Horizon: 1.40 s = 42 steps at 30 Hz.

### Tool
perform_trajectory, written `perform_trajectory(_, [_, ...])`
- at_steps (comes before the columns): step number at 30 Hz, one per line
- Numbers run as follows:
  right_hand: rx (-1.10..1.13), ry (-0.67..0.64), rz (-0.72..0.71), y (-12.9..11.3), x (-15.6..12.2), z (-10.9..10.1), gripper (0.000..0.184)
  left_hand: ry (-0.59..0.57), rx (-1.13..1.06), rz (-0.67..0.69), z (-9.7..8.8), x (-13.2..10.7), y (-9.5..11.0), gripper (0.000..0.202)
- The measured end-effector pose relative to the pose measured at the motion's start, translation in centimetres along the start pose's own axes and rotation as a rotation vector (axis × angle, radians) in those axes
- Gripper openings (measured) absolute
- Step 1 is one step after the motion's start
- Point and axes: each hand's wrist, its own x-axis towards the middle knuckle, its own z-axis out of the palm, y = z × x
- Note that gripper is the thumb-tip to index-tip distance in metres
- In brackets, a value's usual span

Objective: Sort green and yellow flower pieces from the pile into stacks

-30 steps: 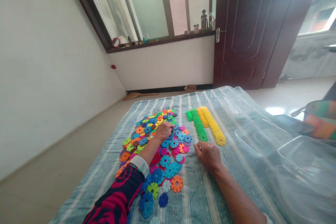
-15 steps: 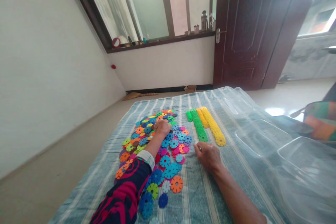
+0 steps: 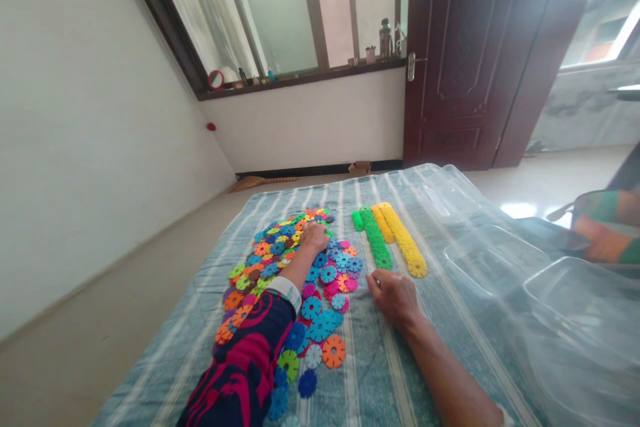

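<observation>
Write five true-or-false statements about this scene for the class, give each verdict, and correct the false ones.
1. The left hand rests on the heap of coloured plastic snowflake discs. True.
2. The right hand is gripping the yellow strip of linked discs. False: it is on the striped cloth, just below the strip's end and apart from it.
3. A green strip of linked discs lies beside the yellow strip. True.
4. The clear plastic tubs are left of the heap. False: they are on the right, past the strips.
5. The left arm wears a navy and magenta patterned sleeve. True.
</observation>
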Motion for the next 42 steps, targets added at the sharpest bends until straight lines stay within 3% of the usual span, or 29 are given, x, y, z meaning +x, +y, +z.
perform_trajectory(8, [0.003, -0.01, 0.004, 0.0, 0.1, 0.0, 0.029, 0.051, -0.16, 0.007, -1.3, 0.2, 0.2, 0.018])
perform_trajectory(11, [0.006, -0.002, 0.002, 0.0, 0.1, 0.2, 0.029, 0.042, -0.249, 0.033, -1.2, -0.1, 1.7, 0.019])
perform_trajectory(17, [0.005, -0.008, 0.002, 0.1, 0.1, 0.3, 0.03, -0.012, -0.384, 0.07, 1.0, -0.2, 6.3, 0.016])
perform_trajectory(21, [-0.001, -0.013, 0.002, 0.0, 0.2, 0.1, 0.03, 0.01, -0.395, 0.042, 1.9, 0.2, 7.9, 0.018])
perform_trajectory(42, [0.007, -0.027, 0.015, -0.1, 0.2, -0.2, 0.029, 0.04, -0.239, 0.021, 1.9, -0.6, 8.7, 0.02])
